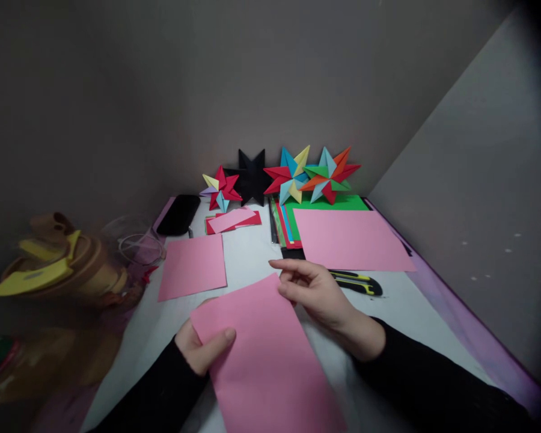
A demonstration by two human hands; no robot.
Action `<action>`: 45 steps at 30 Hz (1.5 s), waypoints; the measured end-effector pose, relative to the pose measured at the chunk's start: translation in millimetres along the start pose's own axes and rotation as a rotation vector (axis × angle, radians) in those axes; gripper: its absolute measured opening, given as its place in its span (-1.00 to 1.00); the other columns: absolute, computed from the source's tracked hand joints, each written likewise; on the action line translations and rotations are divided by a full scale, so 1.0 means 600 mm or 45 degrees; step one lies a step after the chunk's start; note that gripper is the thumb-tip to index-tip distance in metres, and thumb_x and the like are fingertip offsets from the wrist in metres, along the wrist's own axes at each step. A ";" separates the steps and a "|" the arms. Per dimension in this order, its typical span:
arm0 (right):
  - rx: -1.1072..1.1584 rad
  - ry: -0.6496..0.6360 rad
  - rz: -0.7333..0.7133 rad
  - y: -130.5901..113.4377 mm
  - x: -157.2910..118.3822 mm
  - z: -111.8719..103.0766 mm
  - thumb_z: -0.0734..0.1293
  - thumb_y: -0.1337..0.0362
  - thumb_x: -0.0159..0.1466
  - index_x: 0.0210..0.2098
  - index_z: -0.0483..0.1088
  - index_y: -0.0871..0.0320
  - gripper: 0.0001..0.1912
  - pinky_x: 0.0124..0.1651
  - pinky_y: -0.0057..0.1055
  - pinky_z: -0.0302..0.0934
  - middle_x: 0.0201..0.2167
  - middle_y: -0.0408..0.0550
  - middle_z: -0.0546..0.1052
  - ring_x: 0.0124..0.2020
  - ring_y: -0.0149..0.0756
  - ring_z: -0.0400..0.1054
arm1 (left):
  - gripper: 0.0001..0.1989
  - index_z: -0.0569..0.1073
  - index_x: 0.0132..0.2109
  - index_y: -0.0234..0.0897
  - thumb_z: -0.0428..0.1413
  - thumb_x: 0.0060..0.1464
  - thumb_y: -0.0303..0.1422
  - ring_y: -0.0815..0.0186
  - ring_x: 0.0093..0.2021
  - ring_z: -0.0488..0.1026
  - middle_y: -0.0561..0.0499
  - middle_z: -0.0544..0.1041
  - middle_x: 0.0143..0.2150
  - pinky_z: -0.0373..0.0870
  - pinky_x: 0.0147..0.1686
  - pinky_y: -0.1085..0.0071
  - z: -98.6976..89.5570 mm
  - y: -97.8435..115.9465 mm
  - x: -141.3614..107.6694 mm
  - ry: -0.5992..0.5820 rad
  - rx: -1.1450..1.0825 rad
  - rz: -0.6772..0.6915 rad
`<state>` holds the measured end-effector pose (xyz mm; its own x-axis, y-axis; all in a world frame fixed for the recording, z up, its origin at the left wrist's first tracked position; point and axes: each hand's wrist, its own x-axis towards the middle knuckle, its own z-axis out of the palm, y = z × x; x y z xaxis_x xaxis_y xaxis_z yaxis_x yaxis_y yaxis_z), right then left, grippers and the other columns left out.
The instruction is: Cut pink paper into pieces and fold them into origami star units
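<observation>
Lengthwise, the pink sheet (268, 358) slants away leftward, the left hand (202, 349) pinching it, right hand (318, 294) parted at one corner.

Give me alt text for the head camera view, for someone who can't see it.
A person's left hand holds a pink paper sheet over a white surface, the right hand at its top corner. A pink square and a utility knife lie nearby; at the back, folded paper stars stand before a grey wall.

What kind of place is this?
It looks like a paper craft table, maybe at home: folded paper stars lean against the wall, a cutter lies nearby, and the left hand holds pink paper.
</observation>
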<state>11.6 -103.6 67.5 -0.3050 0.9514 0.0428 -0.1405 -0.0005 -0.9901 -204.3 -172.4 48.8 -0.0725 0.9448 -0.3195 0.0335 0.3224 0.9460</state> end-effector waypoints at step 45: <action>-0.882 -0.145 -0.074 0.097 0.017 -0.005 0.17 0.46 0.09 -0.40 0.29 0.13 -0.86 -0.47 -0.51 0.02 -0.61 -0.26 0.30 -0.56 -0.44 0.18 | -0.35 0.18 0.23 -0.47 0.14 0.01 -0.36 -0.05 0.27 0.05 -0.33 0.11 0.26 0.21 0.11 0.02 0.093 -0.109 0.039 -0.346 1.946 0.700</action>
<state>3.3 -93.1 9.9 -0.4176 0.9056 0.0743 0.4611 0.2816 -0.8415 -152.5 -168.0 -23.5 0.4404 0.8868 -0.1399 0.8978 -0.4353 0.0668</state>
